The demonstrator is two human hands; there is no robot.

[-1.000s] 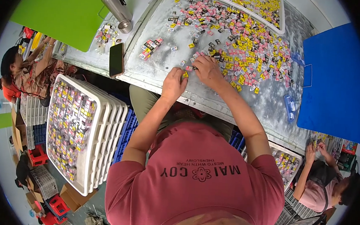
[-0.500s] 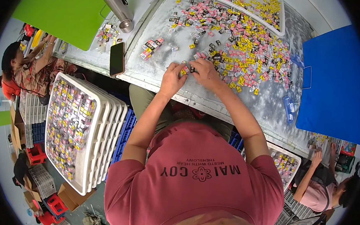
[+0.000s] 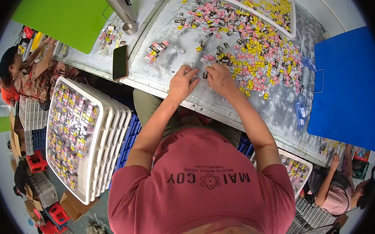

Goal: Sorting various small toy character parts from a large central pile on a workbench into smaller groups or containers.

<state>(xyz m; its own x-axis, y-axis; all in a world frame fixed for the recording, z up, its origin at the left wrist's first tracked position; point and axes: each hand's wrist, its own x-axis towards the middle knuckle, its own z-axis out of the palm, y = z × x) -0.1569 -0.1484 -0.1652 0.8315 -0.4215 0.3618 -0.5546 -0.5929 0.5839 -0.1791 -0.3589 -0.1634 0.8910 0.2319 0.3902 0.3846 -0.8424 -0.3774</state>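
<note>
Small printed blocks in pink, yellow, black and white lie in a loose heap (image 3: 260, 57) across the grey tabletop (image 3: 155, 74). My left hand (image 3: 182, 82) is near the front edge, its fingers curled; a small whitish block (image 3: 190, 65) shows at its fingertips. What else it holds is hidden. Just to its right, my right hand (image 3: 221, 80) bends over the heap's near edge, with a small black block (image 3: 205, 75) at its thumb and fingertips. Further left, several blocks stand together in a short slanted group (image 3: 156, 51). A single white block (image 3: 180, 52) lies between group and heap.
A phone (image 3: 120, 62) and a steel flask (image 3: 120, 5) stand left. A white tray (image 3: 293, 20) of yellow pieces is at the back; stacked white trays (image 3: 96, 133) rise at lower left. A blue board (image 3: 348, 84) flanks the right. Other people work at both sides.
My hands have drawn slightly apart. The yellow blocks that showed between my left fingers are out of sight, and my right hand has shifted a little right.
</note>
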